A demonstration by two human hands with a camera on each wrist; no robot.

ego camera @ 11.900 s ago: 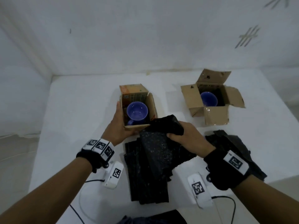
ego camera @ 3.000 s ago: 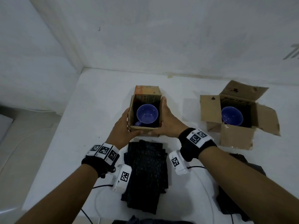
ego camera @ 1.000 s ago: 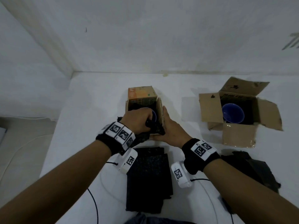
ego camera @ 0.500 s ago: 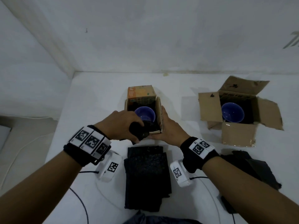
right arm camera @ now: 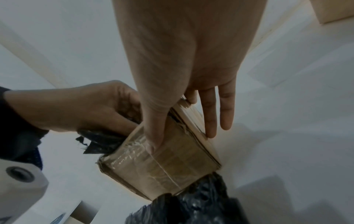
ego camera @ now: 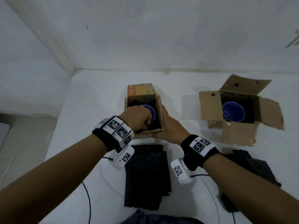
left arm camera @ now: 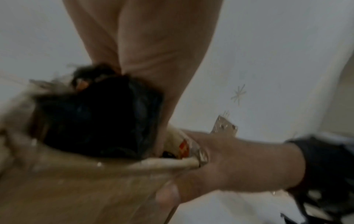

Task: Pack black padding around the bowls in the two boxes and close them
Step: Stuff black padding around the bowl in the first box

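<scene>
The small left box (ego camera: pixel 157 101) holds a blue bowl (ego camera: pixel 152 110), partly hidden by my left hand (ego camera: pixel 142 118). That hand reaches into the box from the near-left and grips a wad of black padding (left arm camera: pixel 99 121), pushing it down by the near wall. My right hand (ego camera: pixel 167 124) lies against the box's right side with straight fingers (right arm camera: pixel 210 115), thumb on the front face. The right box (ego camera: pixel 210 109) stands with its flaps spread, and a second blue bowl (ego camera: pixel 233 113) sits inside on black padding.
A stack of black padding sheets (ego camera: pixel 147 175) lies on the white table (ego camera: pixel 97 102) just in front of the left box. A crumpled heap of black padding (ego camera: pixel 252 165) lies front right. Cables (ego camera: pixel 87 199) trail near the front edge. Walls close off the back and left.
My left hand has moved from the box's near-left corner up and into the box with the black wad, now covering part of the bowl. The right hand has kept its place.
</scene>
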